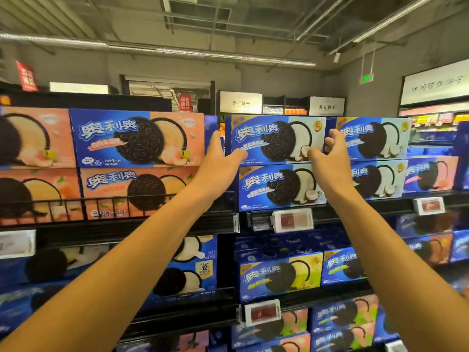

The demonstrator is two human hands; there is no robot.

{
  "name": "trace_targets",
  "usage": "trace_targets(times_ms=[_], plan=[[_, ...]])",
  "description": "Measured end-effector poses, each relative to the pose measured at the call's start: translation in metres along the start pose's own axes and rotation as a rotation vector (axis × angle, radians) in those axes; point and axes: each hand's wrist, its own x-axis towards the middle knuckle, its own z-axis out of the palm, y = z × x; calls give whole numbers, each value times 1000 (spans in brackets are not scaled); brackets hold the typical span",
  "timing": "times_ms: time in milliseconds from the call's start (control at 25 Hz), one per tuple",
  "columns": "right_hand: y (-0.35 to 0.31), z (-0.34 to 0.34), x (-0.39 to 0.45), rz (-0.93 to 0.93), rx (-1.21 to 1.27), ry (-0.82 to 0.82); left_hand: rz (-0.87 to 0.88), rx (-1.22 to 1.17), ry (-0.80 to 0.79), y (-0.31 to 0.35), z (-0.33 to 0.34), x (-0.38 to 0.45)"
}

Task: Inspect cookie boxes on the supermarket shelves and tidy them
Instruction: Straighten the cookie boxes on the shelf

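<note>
The top coconut cookie box, blue and white, lies on a second one on the upper shelf. My left hand is at its left end: the fingers point straight up along the side and the thumb lies across the lower front corner. My right hand is at its right end, with the thumb on the front face and the fingers curled at the right edge. Two more coconut boxes are stacked just to the right.
Peach cookie boxes are stacked to the left behind a black wire rail. Price tags clip to the shelf edge. Lower shelves hold more blue cookie boxes. Further shelves and aisle signs stand behind.
</note>
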Motion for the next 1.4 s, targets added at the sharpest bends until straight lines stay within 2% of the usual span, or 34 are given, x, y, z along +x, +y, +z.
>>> trace_targets(times_ms=[400, 600, 880, 960, 1160, 1400], plan=[[2, -2, 1, -19, -30, 32, -76, -3, -77, -7, -1, 6], [2, -7, -6, -57, -133, 67, -64, 5, -90, -7, 3, 7], [-2, -12, -8, -33, -147, 24, -55, -23, -136, -3, 2, 6], [-5, -18, -8, -31, -116, 33, 12, -4, -115, -1, -1, 2], [-12, -47, -9, -77, -12, 47, 341, 147, -91, 6, 7, -6], [-6, -97, 0, -132, 69, 150, 340, 43, -126, 24, 51, -13]])
